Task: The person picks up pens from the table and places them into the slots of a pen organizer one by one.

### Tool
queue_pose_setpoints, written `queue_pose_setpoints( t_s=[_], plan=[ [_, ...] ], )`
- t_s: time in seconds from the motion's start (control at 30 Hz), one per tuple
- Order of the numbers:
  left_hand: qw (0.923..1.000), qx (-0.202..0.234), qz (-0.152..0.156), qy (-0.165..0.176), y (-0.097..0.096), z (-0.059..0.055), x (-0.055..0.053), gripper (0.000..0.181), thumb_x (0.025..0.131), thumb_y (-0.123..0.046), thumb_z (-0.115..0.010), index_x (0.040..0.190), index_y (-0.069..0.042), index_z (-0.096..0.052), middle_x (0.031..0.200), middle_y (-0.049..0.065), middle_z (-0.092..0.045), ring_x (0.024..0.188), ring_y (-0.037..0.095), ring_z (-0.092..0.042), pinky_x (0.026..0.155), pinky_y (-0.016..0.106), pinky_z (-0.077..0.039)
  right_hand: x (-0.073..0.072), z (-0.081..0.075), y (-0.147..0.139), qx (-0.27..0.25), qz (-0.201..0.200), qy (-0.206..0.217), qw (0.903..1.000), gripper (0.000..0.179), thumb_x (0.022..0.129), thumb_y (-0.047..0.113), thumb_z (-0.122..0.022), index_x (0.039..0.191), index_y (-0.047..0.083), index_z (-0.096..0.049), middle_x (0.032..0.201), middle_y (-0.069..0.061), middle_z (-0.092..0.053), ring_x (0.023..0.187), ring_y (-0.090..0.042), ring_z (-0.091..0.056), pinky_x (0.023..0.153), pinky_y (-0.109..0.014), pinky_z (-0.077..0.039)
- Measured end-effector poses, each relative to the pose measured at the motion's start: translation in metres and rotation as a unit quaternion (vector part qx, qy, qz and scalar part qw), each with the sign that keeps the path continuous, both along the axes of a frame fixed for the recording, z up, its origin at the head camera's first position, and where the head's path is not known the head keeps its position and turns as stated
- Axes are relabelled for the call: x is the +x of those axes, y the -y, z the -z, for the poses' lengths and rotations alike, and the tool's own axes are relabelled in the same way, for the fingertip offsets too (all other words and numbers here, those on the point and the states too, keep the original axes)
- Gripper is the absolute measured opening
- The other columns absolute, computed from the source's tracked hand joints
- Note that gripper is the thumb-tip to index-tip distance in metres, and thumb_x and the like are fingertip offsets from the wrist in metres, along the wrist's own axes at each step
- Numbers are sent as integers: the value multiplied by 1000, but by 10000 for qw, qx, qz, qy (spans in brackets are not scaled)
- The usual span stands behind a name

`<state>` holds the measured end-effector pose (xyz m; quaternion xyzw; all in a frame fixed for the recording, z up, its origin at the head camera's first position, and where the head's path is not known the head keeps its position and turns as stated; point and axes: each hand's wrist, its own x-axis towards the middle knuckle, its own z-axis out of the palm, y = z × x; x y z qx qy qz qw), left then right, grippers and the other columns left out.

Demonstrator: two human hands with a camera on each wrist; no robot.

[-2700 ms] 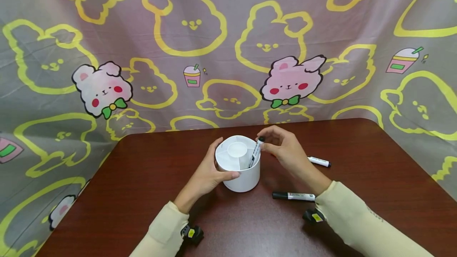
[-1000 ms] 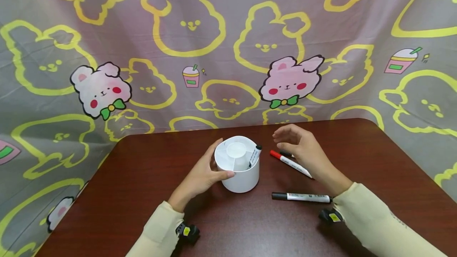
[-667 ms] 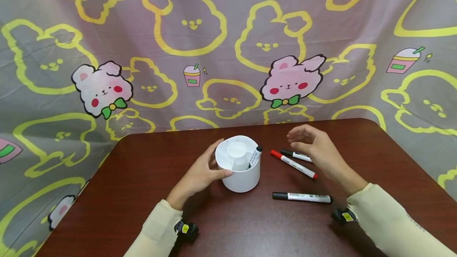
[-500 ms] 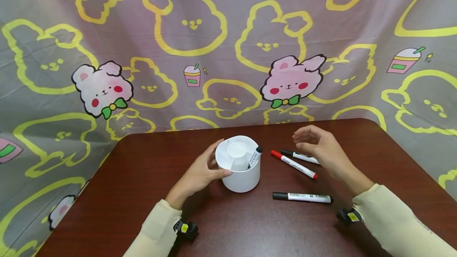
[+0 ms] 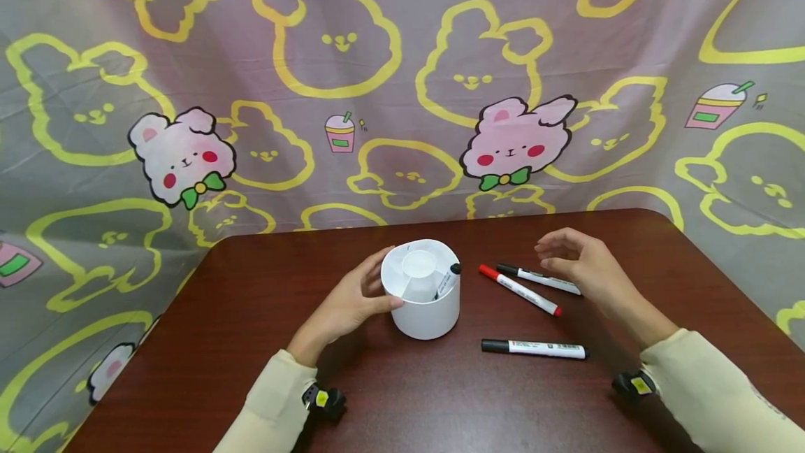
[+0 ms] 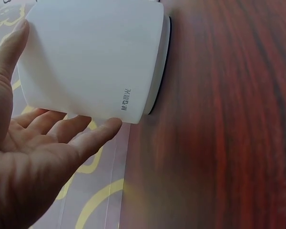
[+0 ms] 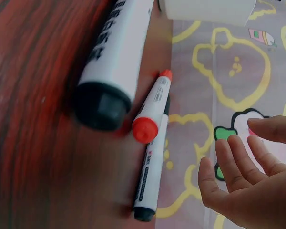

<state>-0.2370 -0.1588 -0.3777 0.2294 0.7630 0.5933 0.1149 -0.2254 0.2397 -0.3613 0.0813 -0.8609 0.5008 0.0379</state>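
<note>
Left wrist view shows grey lettering (image 6: 126, 99) on the side of the white pen holder (image 6: 93, 52); the head view lacks that but shows the slanted marker (image 5: 447, 282) inside it. Earlier my right hand (image 5: 585, 265) pinched that marker over the holder; now it has moved well away, thumb and fingers apart in a loose curve, with nothing held. My left hand (image 6: 43, 155) stays on the holder, thumb in front, fingers around the side, gripping it. Nearest my right fingertips lies the far black marker (image 5: 541, 279), beside the red marker (image 5: 520, 290); the near black marker (image 5: 534, 349) lies closer to me on the table (image 5: 409, 397).
</note>
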Motion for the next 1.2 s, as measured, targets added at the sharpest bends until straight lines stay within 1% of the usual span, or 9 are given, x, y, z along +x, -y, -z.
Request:
queue_pose_setpoints(
  t_s=[0.23,0.33,0.5,0.6,0.67,0.83,1.0,1.1,1.2],
  plan=[
    [10000,-42,7,-31,4,-1,-1,90,90,-16,-85,164,-13,-33,166,13,-42,148,37,-47,114,51,-46,-3,5,-8,120,56,140,9998,33,100,6,-68,131,-4,-61,131,-27,-66,98,3,-65,83,-22,-59],
    [10000,-74,-6,-28,5,-2,-1,89,90,-16,-84,164,-13,-33,167,13,-40,148,38,-47,114,52,-46,-5,7,-12,311,92,166,9993,34,99,8,-70,130,-3,-63,130,-27,-67,98,3,-63,81,-21,-57],
    [10000,-74,22,-8,6,-3,-1,90,91,-17,-84,165,-13,-33,167,13,-39,149,38,-46,115,53,-44,-8,12,-21,640,133,266,9975,34,98,11,-72,128,-1,-64,128,-25,-69,101,-5,-64,79,-22,-53],
    [10000,-65,70,26,6,-3,0,93,90,-19,-85,165,-13,-31,167,12,-39,149,38,-46,114,52,-46,-9,16,-26,688,91,380,9969,34,98,10,-71,129,-3,-63,127,-25,-69,104,-13,-66,79,-23,-54],
    [9999,-43,120,52,5,-3,0,96,89,-20,-86,166,-14,-29,168,12,-38,149,38,-45,113,50,-47,-9,18,-29,696,51,437,9966,35,98,9,-71,129,-3,-62,127,-25,-69,104,-16,-66,79,-24,-54],
    [9994,189,217,198,1,-3,1,103,87,-15,-87,167,-12,-23,169,12,-35,151,36,-43,113,44,-47,-9,21,-32,615,-43,502,9968,36,97,8,-71,129,-6,-61,124,-25,-70,98,-11,-66,80,-24,-54],
    [9989,348,201,252,-3,-1,2,106,85,-11,-88,167,-13,-21,166,14,-40,147,33,-46,111,38,-48,-11,25,-34,607,-113,550,9966,36,96,6,-71,128,-8,-61,120,-24,-70,95,-8,-66,79,-23,-53],
    [9990,368,155,194,-5,-1,3,108,85,-11,-89,167,-12,-20,164,17,-41,146,34,-46,113,41,-47,-14,29,-36,692,-131,550,9960,36,96,5,-71,127,-8,-61,118,-22,-71,95,-9,-65,78,-23,-53],
    [9990,395,92,169,-7,-1,5,110,84,-9,-88,168,-11,-17,164,18,-38,145,37,-46,113,43,-46,-15,31,-37,743,-138,555,9956,36,95,6,-72,126,-8,-61,116,-21,-72,95,-11,-64,77,-24,-52]
  ],
)
